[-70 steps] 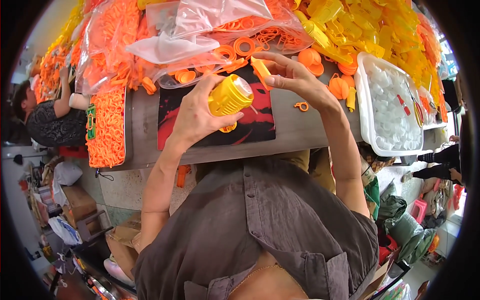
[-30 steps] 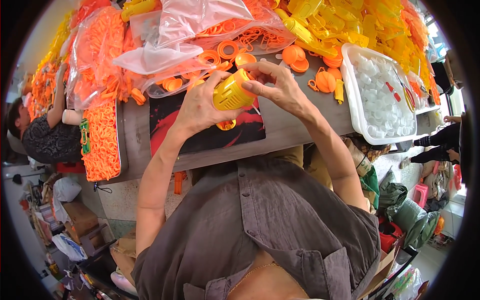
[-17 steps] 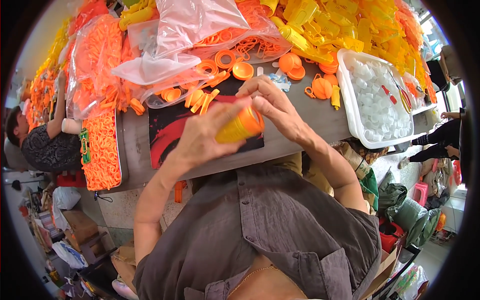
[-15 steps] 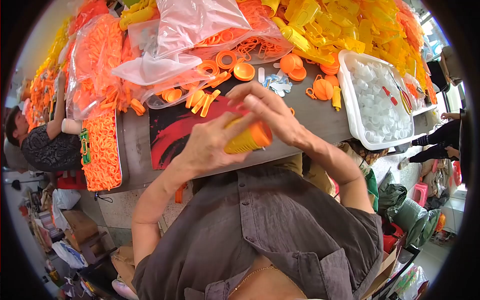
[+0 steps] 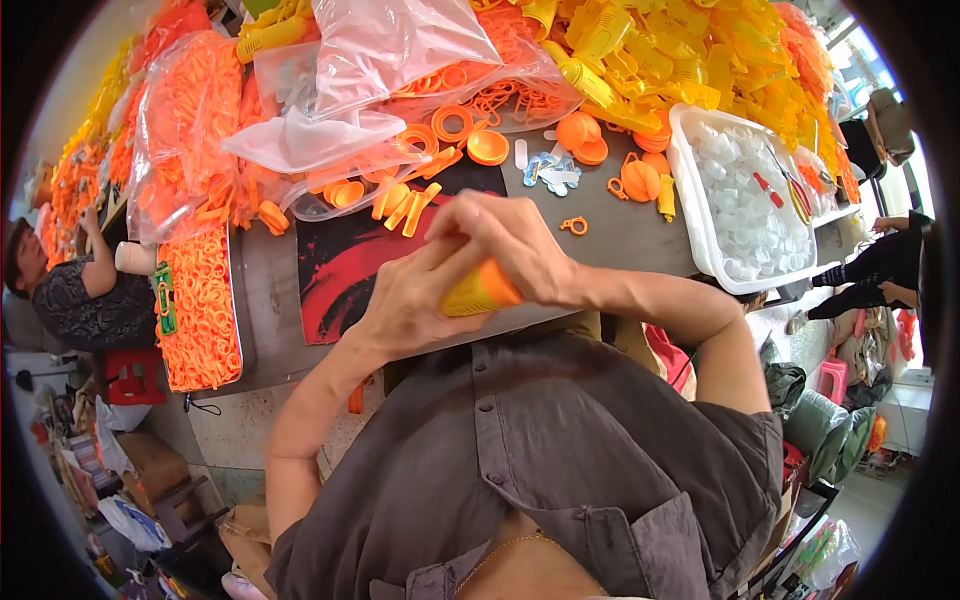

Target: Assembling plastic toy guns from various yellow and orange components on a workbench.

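Observation:
In front of my chest, a yellow plastic cylinder with an orange rim lies tilted between both hands. My left hand is wrapped round it from the left, fingers closed. My right hand curls over its far side and presses against it, the fingertips partly hidden behind the left hand. Only the cylinder's near part shows. Beneath the left hand lies a black and red mat. A small orange clip ring rests on the grey table beyond my right wrist.
A white tray of translucent rings, with scissors, stands at the right. Yellow plastic parts are heaped at the back. Orange cups and blue-white pieces lie mid-table. A tray of orange rings sits left, near another person.
My right hand has come down closer over the cylinder's far side, covering more of it. The cylinder has shifted slightly left. The orange clip ring beyond my wrist is now uncovered.

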The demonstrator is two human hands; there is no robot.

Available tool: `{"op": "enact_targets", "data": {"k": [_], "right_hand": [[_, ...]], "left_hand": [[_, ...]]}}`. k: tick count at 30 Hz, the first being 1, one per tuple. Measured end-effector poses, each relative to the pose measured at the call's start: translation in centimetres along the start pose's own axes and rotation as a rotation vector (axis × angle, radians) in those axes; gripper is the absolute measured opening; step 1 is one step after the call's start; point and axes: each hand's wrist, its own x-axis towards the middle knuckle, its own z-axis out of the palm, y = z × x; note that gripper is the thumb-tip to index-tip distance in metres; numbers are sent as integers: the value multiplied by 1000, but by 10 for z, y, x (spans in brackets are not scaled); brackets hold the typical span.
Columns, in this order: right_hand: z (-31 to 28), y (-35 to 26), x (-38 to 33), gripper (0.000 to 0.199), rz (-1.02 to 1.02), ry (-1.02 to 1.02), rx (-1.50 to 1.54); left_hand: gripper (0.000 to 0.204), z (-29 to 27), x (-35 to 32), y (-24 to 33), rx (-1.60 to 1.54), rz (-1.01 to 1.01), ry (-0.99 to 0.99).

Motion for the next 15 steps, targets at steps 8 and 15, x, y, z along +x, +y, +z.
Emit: {"op": "enact_targets", "data": {"k": [8,15], "right_hand": [[-91,110,49,27,166,366,-570],[-73,140,107,40,527,334,-1038]], "left_hand": [[69,-21,-98,-37,-1406,-554,588],[72,-5,-103,-25,-1901,-255,619]]}}
